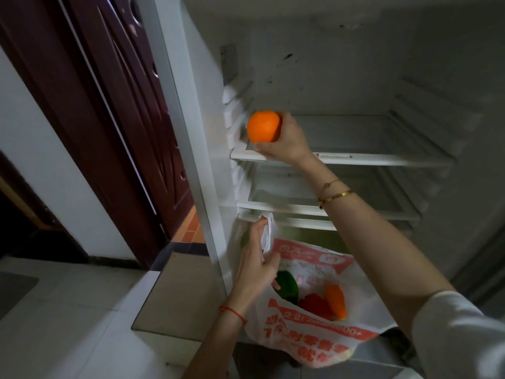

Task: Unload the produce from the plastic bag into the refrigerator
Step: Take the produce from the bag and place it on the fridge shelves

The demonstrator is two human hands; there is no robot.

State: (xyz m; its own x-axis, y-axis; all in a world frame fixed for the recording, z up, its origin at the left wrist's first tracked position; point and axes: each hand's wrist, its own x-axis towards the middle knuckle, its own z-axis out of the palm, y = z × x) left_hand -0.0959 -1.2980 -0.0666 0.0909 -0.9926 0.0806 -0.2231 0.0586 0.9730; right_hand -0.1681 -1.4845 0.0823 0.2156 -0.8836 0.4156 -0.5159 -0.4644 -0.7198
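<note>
Head view. Orange point(263, 126): round, bright, clasped in the right hand point(287, 140); fingers curl behind and over it, thumb under it. Fruit sits at the left front corner of the upper shelf point(382, 159) of the refrigerator point(213, 165), above the shelf's front rim; contact with the shelf cannot be told.

Right grip: grasping the orange. Two gold bracelets point(334, 192) on the right wrist; pale sleeve point(459, 335) at the forearm's near end.

Plastic bag point(308, 332): white with red print, mouth open, hanging in front of the refrigerator's lower part, well below the orange.

Left hand point(257, 261): fingers curled round the bag's white handle point(267, 231), holding the bag up. Left grip: grasping the handle. Red cord point(232, 313) at the left wrist.

Bag contents, visible through the mouth: green produce point(287, 288), red produce point(314, 305), orange produce point(336, 300), lying close together.

Middle shelf point(355, 209): glass, below the upper shelf.

Dark red door point(109, 105): left of the refrigerator.
</note>
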